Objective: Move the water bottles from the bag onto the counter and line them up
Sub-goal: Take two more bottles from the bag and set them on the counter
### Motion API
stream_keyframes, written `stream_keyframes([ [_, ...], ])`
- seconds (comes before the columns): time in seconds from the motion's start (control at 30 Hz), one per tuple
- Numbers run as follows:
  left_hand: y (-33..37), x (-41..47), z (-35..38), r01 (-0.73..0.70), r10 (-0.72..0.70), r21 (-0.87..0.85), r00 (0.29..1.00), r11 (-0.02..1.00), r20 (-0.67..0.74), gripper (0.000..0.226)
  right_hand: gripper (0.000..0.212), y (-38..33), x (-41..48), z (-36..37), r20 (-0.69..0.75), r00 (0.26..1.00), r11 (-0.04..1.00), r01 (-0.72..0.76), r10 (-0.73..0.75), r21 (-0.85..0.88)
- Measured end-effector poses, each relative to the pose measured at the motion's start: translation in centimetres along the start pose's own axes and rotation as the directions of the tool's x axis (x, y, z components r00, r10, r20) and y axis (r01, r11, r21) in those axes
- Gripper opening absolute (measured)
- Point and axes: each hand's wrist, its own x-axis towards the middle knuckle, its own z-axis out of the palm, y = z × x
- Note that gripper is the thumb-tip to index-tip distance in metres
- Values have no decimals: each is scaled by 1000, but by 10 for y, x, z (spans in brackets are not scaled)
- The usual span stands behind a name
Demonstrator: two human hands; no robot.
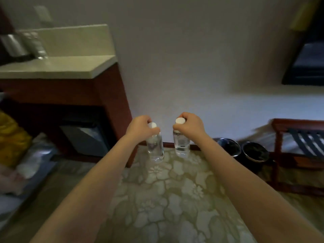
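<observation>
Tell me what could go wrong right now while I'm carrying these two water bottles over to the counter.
1. Each hand, left hand and right hand, pinches its bottle only near the cap, so the left bottle or right bottle might slip or swing.
2. The two bottles hang close together and could knock.
3. The counter sits up and to the left, with blurred shiny items at its back; a hasty set-down there might tip something.

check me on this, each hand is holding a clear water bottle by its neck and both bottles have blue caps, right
Not quite: the caps are white, not blue. The head view shows the left hand gripping the left bottle and the right hand gripping the right bottle, each near the neck, both bottles clear.
</observation>
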Motion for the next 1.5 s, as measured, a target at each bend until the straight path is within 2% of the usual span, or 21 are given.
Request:
stream_keyframes([
  [0.17,-124,11,-93,145,-147,-30,984,989,-99,26,22,-106,38,121,37,998,998,46,-48,37],
  [0.3,-211,31,-158,256,-262,-56,948,965,-180,23,13,-183,71,196,93,985,985,134,-145,112],
  [0.4,-266,56,-199,287,-299,-83,921,954,-250,21,12,-232,107,246,137,964,962,200,-226,185],
  [0.57,-346,115,-262,320,-346,-130,873,938,-344,17,6,-297,181,320,132,940,921,268,-314,284],
  [0.7,-387,176,-308,329,-327,-72,839,942,-436,20,6,-351,243,368,133,903,867,338,-409,366],
  [0.83,-412,238,-363,334,-337,-101,788,937,-516,20,6,-409,307,396,96,865,818,423,-493,390],
  [1.07,-456,355,-460,236,-259,-120,747,964,-612,19,8,-515,417,453,-11,844,767,492,-536,412],
  [1.23,-508,438,-509,97,-139,-102,783,990,-606,18,12,-566,487,505,-129,832,744,543,-540,389],
  [1.4,-561,522,-548,15,-50,-66,820,998,-570,25,8,-613,554,555,-169,844,794,536,-509,287],
  [1.5,-582,574,-570,-18,-9,-45,846,999,-533,20,11,-633,596,577,-177,840,807,541,-512,237],
])
